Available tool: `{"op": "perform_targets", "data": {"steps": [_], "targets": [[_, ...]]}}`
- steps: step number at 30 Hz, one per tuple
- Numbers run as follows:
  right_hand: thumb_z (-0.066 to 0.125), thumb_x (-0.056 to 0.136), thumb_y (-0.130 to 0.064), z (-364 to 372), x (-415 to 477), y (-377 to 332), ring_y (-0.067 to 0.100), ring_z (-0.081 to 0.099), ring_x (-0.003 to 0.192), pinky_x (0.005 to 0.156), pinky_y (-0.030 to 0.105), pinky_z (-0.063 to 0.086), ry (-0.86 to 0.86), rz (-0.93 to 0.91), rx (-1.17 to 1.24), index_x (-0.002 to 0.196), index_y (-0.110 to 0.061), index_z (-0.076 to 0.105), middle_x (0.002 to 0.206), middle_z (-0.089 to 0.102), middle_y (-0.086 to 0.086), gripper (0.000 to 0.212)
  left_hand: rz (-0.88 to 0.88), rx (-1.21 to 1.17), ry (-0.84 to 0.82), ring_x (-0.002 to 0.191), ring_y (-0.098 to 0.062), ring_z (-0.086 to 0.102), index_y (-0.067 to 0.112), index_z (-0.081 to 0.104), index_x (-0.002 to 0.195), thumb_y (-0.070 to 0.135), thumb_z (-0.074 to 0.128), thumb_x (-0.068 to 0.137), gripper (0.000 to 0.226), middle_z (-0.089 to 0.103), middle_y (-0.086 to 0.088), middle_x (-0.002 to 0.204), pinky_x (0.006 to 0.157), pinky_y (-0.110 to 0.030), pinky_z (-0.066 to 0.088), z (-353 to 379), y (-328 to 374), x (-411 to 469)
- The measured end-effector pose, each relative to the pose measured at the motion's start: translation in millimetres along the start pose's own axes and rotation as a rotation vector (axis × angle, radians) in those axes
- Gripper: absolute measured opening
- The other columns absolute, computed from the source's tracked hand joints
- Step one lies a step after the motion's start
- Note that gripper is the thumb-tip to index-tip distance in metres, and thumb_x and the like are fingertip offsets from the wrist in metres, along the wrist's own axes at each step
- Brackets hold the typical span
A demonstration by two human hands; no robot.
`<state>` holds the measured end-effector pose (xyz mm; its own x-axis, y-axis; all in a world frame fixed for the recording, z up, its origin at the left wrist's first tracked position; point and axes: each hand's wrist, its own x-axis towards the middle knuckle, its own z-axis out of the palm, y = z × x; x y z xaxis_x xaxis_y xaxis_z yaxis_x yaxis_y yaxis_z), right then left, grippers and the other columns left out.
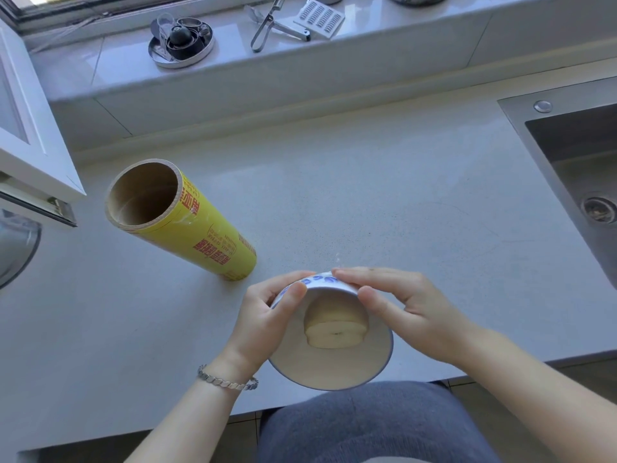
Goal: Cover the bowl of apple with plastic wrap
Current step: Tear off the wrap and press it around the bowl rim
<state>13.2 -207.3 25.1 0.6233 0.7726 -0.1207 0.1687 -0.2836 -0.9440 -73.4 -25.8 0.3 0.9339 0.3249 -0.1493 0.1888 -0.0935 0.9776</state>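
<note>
Pale grey kitchen tabletop [367,195]. White blue-patterned ceramic bowl [334,372] at near edge, tipped toward camera, pale apple piece [335,329] inside. Left hand [267,315] and right hand [400,305] clamp far rim. Film barely visible; likely sealing stage. Next: press wrap snug round rim. Yellow plastic-wrap roll [207,235] nearby, untouched.

Yellow plastic wrap roll [187,225] stands on the grey tabletop [367,195], behind-left of the blue-patterned ceramic bowl [334,369] containing a pale apple half [334,329]; steel sink [574,152] right.
</note>
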Motion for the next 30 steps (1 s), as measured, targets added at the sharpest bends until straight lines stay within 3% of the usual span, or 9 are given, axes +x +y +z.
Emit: {"op": "perform_targets", "data": {"steps": [4, 8, 12, 15, 19, 21, 23, 26, 30], "targets": [[0.048, 0.076, -0.056, 6, 7, 4, -0.014, 0.046, 0.115, 0.094, 0.004, 0.034, -0.087, 0.112, -0.025, 0.125, -0.037, 0.050, 0.123, 0.054, -0.024, 0.053, 0.023, 0.003, 0.005, 0.081, 0.005, 0.065, 0.029, 0.069, 0.083, 0.048, 0.051, 0.068, 0.031, 0.073, 0.024, 0.080, 0.073, -0.010, 0.047, -1, 2, -2], [0.047, 0.065, -0.065, 8, 13, 8, -0.013, 0.053, 0.105, 0.086, 0.009, 0.042, -0.127, 0.195, 0.070, 0.106, -0.055, 0.050, 0.110, 0.058, -0.032, 0.042, 0.019, -0.002, 0.010, 0.079, 0.007, 0.065, 0.031, 0.069, 0.080, 0.047, 0.052, 0.068, 0.027, 0.073, 0.025, 0.078, 0.072, -0.008, 0.047, 1, 3, -2], [0.050, 0.068, -0.058, 10, 17, 13, -0.001, 0.060, 0.100, 0.082, 0.014, 0.047, -0.177, 0.214, 0.183, 0.106, -0.039, 0.059, 0.112, 0.065, -0.012, 0.043, -0.017, -0.035, 0.019, 0.079, 0.006, 0.065, 0.036, 0.070, 0.076, 0.049, 0.052, 0.066, 0.025, 0.073, 0.023, 0.077, 0.072, -0.009, 0.048, 3, -2, -2], [0.053, 0.074, -0.050, 9, 20, 13, 0.007, 0.063, 0.086, 0.074, 0.020, 0.048, -0.176, 0.248, 0.259, 0.098, -0.024, 0.067, 0.097, 0.068, -0.001, 0.037, -0.094, -0.081, 0.002, 0.082, 0.003, 0.065, 0.035, 0.073, 0.072, 0.052, 0.052, 0.065, 0.028, 0.074, 0.019, 0.080, 0.075, -0.012, 0.049, 7, -5, -1], [0.050, 0.066, -0.062, 8, 23, 16, 0.017, 0.048, 0.066, 0.065, 0.036, 0.034, -0.175, 0.284, 0.189, 0.076, 0.003, 0.059, 0.071, 0.052, 0.008, 0.066, -0.209, -0.062, -0.229, 0.105, -0.007, 0.061, 0.036, 0.064, 0.100, 0.042, 0.049, 0.075, 0.030, 0.067, 0.009, 0.107, 0.091, -0.021, 0.046, 2, 4, 8], [0.054, 0.063, -0.063, 9, 23, 17, 0.017, 0.053, 0.067, 0.066, 0.037, 0.039, -0.180, 0.318, 0.166, 0.080, -0.002, 0.061, 0.073, 0.057, 0.006, 0.064, -0.223, -0.001, -0.376, 0.110, 0.002, 0.057, 0.038, 0.062, 0.103, 0.040, 0.047, 0.078, 0.030, 0.064, 0.017, 0.113, 0.091, -0.015, 0.045, -1, 10, 15], [0.063, 0.061, -0.059, 9, 24, 15, 0.015, 0.064, 0.076, 0.072, 0.037, 0.049, -0.143, 0.362, 0.212, 0.095, -0.017, 0.060, 0.084, 0.069, 0.004, 0.054, -0.204, 0.028, -0.440, 0.104, 0.011, 0.058, 0.041, 0.064, 0.099, 0.056, 0.052, 0.078, 0.029, 0.067, 0.026, 0.104, 0.086, -0.010, 0.043, 2, 15, 17], [0.069, 0.072, -0.046, 6, 30, 14, 0.013, 0.065, 0.075, 0.067, 0.026, 0.049, -0.079, 0.425, 0.264, 0.099, -0.027, 0.050, 0.091, 0.070, 0.005, 0.038, -0.151, 0.000, -0.356, 0.090, 0.012, 0.062, 0.036, 0.068, 0.089, 0.056, 0.053, 0.081, 0.026, 0.071, 0.028, 0.087, 0.077, -0.007, 0.045, 11, 14, 17], [0.045, 0.084, -0.045, -10, 33, 16, 0.008, 0.055, 0.072, 0.069, 0.020, 0.043, 0.051, 0.488, 0.324, 0.088, -0.018, 0.059, 0.083, 0.061, -0.002, 0.031, -0.160, -0.041, -0.209, 0.079, 0.003, 0.063, 0.030, 0.072, 0.081, 0.033, 0.043, 0.084, 0.029, 0.073, 0.019, 0.076, 0.074, -0.012, 0.048, 14, 4, 14]]}}
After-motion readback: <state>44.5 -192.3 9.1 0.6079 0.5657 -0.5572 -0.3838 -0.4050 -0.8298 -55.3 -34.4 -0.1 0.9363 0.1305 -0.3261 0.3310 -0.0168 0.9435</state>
